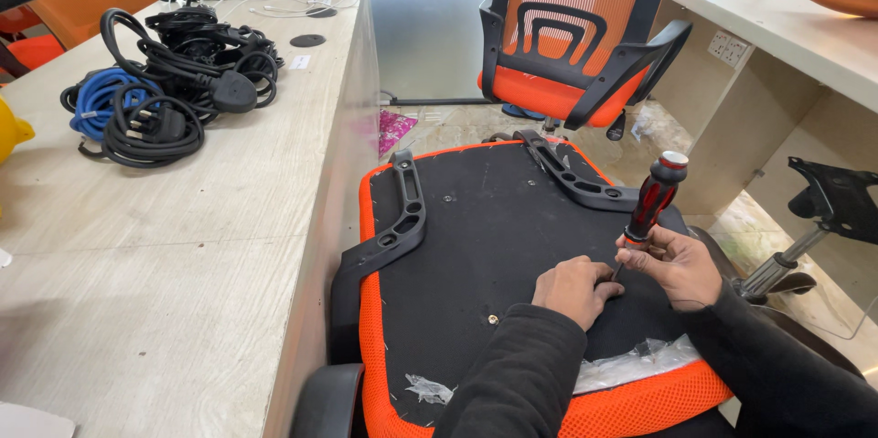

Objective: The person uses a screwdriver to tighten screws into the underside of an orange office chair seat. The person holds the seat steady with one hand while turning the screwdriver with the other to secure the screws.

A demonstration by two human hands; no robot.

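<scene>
Both hands [631, 278] around screwdriver [651, 202]

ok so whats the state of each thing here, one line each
seat cushion: upside down, black underside up
left armrest: lying on the underside
screwdriver: upright, tip on the underside
right hand: gripping the screwdriver
left hand: steadying the tip
cables: coiled on the desk
orange chair: upright, assembled

A pale wooden desk [174, 246] carried coiled black power cables [183, 72] beside a blue cable [96, 95]. Farther off stood an upright orange mesh office chair [576, 36] (black armrests), and a chair base [823, 219] lay near another desk [786, 26].
</scene>
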